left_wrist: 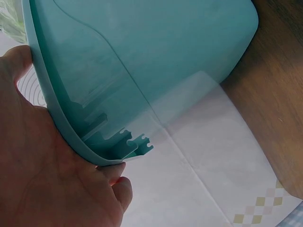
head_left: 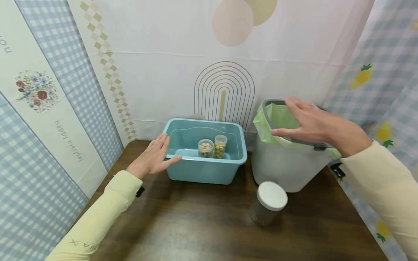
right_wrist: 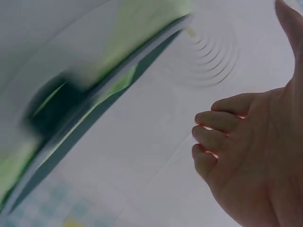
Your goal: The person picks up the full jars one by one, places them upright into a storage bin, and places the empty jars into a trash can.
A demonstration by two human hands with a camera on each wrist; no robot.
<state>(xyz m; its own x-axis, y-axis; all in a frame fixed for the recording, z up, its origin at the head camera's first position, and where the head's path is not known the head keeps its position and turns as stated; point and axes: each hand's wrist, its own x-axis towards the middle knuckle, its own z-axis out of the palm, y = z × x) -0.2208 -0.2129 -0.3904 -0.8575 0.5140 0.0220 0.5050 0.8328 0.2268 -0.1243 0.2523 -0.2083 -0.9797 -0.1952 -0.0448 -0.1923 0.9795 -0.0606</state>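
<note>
A light-blue plastic basin (head_left: 202, 170) stands on the table. Inside it are two small clear containers, one with pale pieces (head_left: 205, 148) and one with yellow-green pieces (head_left: 220, 148). At the basin's left front corner is my left hand (head_left: 153, 156), fingers straight, beside the rim (left_wrist: 57, 113); whether it touches is hard to tell. My right hand (head_left: 311, 123) hovers over a grey-white trash bin (head_left: 277, 166) lined with a green bag (head_left: 262, 125). Its fingers are extended and it holds nothing; in the right wrist view, the hand (right_wrist: 255, 151) is apart from the bin's rim.
A clear jar with a white lid (head_left: 272, 196) stands on the brown wooden table (head_left: 196, 224), in front of the bin. Behind the basin hangs a white patterned cloth (head_left: 156, 87). Checked cloths hang at both sides.
</note>
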